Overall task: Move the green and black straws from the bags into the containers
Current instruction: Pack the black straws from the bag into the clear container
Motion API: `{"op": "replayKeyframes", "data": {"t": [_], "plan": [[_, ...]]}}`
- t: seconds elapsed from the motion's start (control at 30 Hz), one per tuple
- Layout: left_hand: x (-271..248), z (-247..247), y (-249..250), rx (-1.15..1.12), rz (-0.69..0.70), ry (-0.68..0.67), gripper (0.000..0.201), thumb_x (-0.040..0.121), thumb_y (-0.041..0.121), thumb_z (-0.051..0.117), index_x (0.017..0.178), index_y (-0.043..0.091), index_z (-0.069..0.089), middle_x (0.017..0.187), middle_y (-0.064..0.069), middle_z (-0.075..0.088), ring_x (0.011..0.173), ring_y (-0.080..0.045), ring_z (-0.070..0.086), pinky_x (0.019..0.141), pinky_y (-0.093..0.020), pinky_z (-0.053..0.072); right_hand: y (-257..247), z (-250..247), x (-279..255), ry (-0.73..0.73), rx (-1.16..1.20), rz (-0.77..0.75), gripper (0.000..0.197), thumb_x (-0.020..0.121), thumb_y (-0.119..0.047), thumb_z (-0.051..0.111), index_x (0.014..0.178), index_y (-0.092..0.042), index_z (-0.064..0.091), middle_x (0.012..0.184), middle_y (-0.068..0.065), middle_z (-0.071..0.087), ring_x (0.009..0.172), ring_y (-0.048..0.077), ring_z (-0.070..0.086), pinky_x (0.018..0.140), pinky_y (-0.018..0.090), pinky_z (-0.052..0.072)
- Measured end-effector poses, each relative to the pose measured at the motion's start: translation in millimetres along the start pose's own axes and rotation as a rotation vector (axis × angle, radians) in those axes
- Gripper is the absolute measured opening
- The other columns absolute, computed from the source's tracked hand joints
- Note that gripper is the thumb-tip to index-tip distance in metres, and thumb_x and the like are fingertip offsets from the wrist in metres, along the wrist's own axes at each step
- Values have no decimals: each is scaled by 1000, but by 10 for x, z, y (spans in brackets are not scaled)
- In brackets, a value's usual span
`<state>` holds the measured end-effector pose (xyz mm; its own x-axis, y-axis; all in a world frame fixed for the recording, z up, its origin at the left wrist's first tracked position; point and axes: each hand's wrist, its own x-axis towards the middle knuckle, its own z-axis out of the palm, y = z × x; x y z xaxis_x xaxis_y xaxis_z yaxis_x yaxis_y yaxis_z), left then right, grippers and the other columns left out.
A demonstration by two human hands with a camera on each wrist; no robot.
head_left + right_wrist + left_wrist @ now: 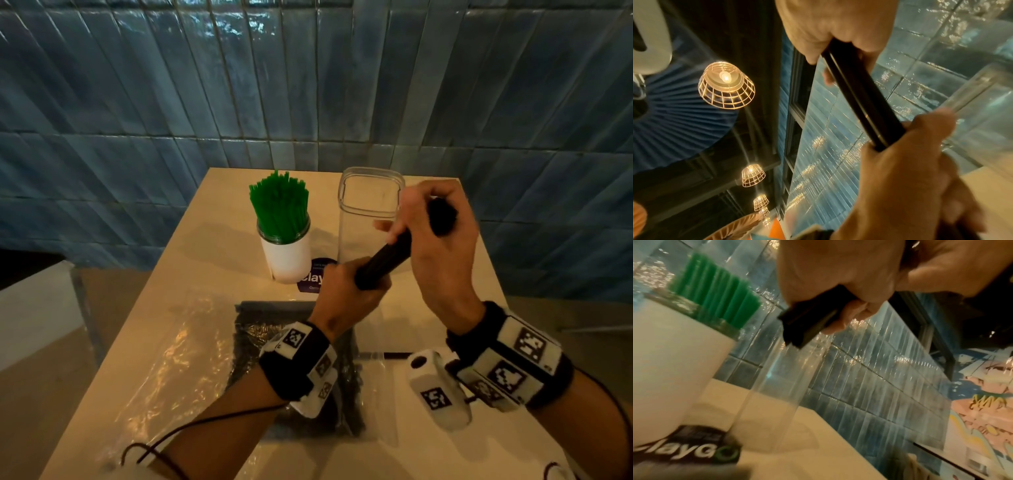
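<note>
A bundle of black straws (387, 258) is held tilted between both hands, in front of the clear square container (370, 173). My left hand (349, 291) grips its lower end and my right hand (438, 240) grips its upper end beside the container's rim. Green straws (279, 205) stand in a white-labelled jar (286, 257) to the left. In the left wrist view the black straws (805, 321) poke out below my left hand (828, 272). Seen from the right wrist, the bundle (857, 97) runs from my right hand (828, 24) down to the left hand (910, 162).
A plastic bag with more black straws (250, 329) lies on the beige table (212, 257) under my left wrist. A crumpled clear bag (171, 342) lies to its left. A purple sticker (313, 277) sits by the jar. Blue tiled wall stands behind.
</note>
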<state>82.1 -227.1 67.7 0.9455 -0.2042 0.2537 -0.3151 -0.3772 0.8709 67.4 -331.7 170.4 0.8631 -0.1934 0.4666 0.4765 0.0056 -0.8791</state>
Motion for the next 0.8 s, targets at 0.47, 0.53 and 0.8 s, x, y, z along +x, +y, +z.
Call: {"op": "replayKeyframes", "data": {"t": [0.47, 0.53, 0.8], "plan": [[935, -477, -88, 521, -56, -113, 17, 88, 23, 63, 102, 14, 62, 118, -13, 62, 104, -32, 61, 88, -40, 49, 58, -9, 1050, 404, -45, -256, 16, 95, -15, 49, 80, -21, 47, 59, -12, 50, 51, 5, 51, 57, 25, 49], [910, -437, -88, 490, -49, -44, 11, 88, 20, 63, 95, 13, 65, 101, -9, 69, 85, -28, 67, 80, -38, 52, 367, 32, 987, 357, -162, -125, 19, 95, -21, 51, 77, -27, 47, 62, -10, 52, 57, 5, 55, 64, 26, 52], [777, -486, -180, 461, 27, 10, 15, 86, 25, 66, 95, 13, 67, 100, -4, 70, 74, -17, 66, 81, -36, 52, 1275, -99, 747, -186, -758, 51, 33, 93, -39, 52, 78, -11, 61, 70, 5, 62, 68, 17, 57, 89, 35, 46]]}}
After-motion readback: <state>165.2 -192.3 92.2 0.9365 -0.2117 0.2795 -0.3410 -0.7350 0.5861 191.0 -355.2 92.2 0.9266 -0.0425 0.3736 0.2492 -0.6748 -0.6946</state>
